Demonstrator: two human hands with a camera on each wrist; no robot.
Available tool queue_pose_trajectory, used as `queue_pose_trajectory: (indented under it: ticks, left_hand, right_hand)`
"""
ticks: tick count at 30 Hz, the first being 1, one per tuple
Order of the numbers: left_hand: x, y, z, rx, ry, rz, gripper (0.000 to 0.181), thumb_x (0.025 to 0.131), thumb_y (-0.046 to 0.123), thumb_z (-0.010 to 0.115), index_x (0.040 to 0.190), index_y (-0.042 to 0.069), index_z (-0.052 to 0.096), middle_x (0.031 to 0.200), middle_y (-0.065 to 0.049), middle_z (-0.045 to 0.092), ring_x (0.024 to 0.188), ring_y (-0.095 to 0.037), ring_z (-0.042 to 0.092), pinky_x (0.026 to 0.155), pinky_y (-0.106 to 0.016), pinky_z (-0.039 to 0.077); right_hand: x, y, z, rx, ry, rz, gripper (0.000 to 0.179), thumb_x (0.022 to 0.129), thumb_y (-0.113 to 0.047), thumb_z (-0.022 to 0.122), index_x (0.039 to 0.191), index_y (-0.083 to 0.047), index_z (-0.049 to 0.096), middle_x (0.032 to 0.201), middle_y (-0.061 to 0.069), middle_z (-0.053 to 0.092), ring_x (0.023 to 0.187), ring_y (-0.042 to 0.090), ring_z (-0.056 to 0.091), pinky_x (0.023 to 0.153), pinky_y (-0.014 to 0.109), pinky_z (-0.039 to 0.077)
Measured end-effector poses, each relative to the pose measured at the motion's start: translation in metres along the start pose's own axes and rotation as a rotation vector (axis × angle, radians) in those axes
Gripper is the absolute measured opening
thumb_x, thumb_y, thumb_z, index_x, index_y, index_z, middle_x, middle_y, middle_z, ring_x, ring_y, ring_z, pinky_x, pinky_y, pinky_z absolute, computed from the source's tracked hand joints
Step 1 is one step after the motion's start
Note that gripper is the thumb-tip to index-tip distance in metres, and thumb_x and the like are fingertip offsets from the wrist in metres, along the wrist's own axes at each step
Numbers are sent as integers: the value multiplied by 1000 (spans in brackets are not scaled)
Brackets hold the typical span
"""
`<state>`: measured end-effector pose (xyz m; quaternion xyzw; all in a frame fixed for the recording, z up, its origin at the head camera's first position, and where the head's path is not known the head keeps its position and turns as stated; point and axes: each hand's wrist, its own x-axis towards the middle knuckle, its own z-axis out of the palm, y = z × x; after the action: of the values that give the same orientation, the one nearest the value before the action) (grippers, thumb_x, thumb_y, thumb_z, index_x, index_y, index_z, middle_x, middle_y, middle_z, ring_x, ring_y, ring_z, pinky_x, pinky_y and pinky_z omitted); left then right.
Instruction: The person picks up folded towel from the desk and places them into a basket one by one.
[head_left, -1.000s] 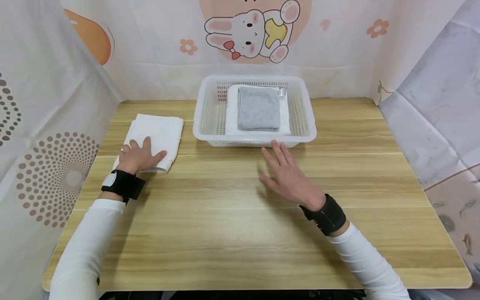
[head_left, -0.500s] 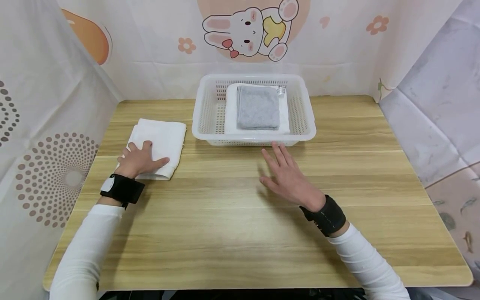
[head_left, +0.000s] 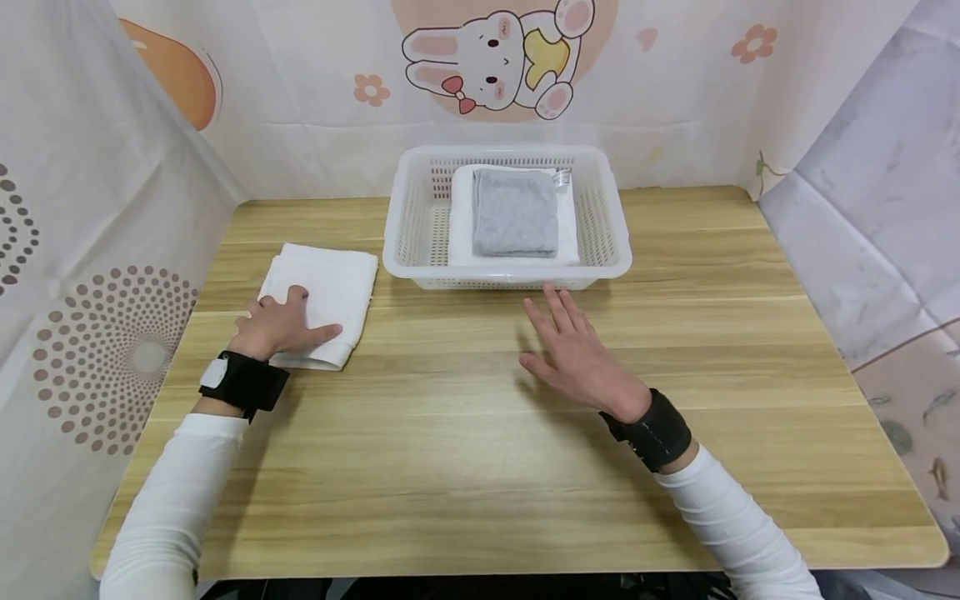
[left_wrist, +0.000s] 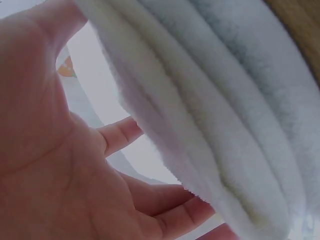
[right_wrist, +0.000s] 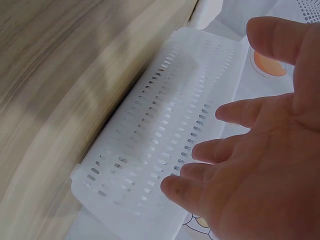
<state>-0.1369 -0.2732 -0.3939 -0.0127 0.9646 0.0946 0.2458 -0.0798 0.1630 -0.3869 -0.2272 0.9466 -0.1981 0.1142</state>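
My left hand (head_left: 279,325) rests over the near left part of a folded white towel (head_left: 333,283), its fingers spread and somewhat bent. In the left wrist view, the fingertips (left_wrist: 122,134) touch the towel's upper face, and its thick stacked layers (left_wrist: 210,115) show beside the palm. My right hand (head_left: 577,354) is spread with nothing in it, close in front of a white plastic basket (head_left: 502,273). Its fingertips stand right by the basket's near wall (right_wrist: 150,125). A folded grey cloth (head_left: 515,212) lies on a folded white towel (head_left: 462,217) inside the basket.
The wooden table (head_left: 450,467) carries both the towel and the basket, the basket at its back edge. A printed curtain (head_left: 315,75) hangs behind, and patterned cloth (head_left: 82,317) hangs along the left side.
The white towel has slid a little to the right and toward the person with the left hand on it; the left fingers are more bent. My right hand stays where it was.
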Motion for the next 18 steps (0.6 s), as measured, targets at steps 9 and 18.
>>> queue_pose_trajectory:
  ticks: [9, 18]
  left_hand:
    - [-4, 3, 0, 46, -26, 10, 103, 84, 74, 57, 144, -2, 23, 120, -52, 34, 114, -67, 31, 86, -76, 35]
    - [-8, 6, -1, 59, -28, 28, 95, 82, 73, 60, 134, -1, 30, 110, -45, 37, 107, -61, 35, 84, -67, 38]
  right_hand:
    - [0, 1, 2, 2, -7, 1, 80, 100, -37, 57, 159, -5, 14, 164, 23, -6, 150, 42, -5, 119, 58, 9]
    - [0, 1, 3, 20, -4, 0, 80, 100, -36, 58, 159, -4, 14, 164, 24, -5, 150, 44, -4, 119, 59, 9]
